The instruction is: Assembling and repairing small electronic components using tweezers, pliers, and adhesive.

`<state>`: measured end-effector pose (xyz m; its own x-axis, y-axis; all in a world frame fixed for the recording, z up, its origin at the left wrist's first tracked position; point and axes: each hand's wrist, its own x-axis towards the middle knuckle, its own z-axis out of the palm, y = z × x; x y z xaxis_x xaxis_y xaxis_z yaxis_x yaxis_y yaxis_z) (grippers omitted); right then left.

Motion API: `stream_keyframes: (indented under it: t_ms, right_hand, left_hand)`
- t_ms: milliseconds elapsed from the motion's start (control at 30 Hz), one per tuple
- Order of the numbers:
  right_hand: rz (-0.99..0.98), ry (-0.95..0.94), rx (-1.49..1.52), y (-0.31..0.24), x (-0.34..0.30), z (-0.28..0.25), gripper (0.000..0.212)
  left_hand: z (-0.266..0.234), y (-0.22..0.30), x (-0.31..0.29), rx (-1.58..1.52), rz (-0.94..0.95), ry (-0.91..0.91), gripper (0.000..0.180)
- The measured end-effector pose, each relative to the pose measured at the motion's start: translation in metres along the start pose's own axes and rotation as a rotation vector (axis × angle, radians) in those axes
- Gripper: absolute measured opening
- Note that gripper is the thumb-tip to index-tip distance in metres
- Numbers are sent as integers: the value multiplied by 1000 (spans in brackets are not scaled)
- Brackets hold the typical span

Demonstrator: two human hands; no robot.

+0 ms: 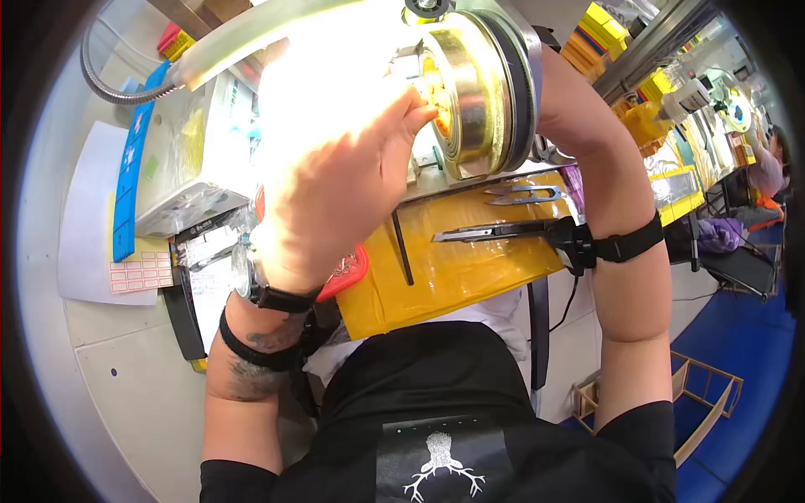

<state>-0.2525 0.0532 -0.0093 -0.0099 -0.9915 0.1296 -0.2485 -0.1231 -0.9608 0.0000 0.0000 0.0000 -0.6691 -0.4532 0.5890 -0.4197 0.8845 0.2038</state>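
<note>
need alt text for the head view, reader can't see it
A person's left hand has its fingers at the orange-yellow centre of a round metal drum, under strong glare; the right hand is hidden behind the drum. Nearer the person, a utility knife, snips and thin black rod lie on a yellow surface, with a red tray at its left.

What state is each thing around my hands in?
Left hand: fingertips at the metal drum's orange middle
Right hand: hidden from view
Utility knife: blade out
Blue snips: blades apart
Red tray: holding small bits
Black armband: fastened round right forearm
</note>
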Motion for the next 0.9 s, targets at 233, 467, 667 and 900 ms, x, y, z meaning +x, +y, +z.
stream_keyframes:
  t_ms: [233, 467, 667, 900]
  right_hand:
    - [-44, 271, -108, -8, -29, 10, 15]
    - [-108, 525, 28, 2, -47, 29, 8]
    - [-87, 591, -81, -3, -49, 35, 9]
    - [-121, 842, -349, -13, -79, 21, 8]
  left_hand:
    - [-32, -42, -31, -349, -59, 199, 7]
    - [-34, -77, -51, -313, -244, 141, 17]
    - [-23, -81, -46, -409, -330, 168, 22]
    - [-4, -88, -72, -762, -499, 14, 16]
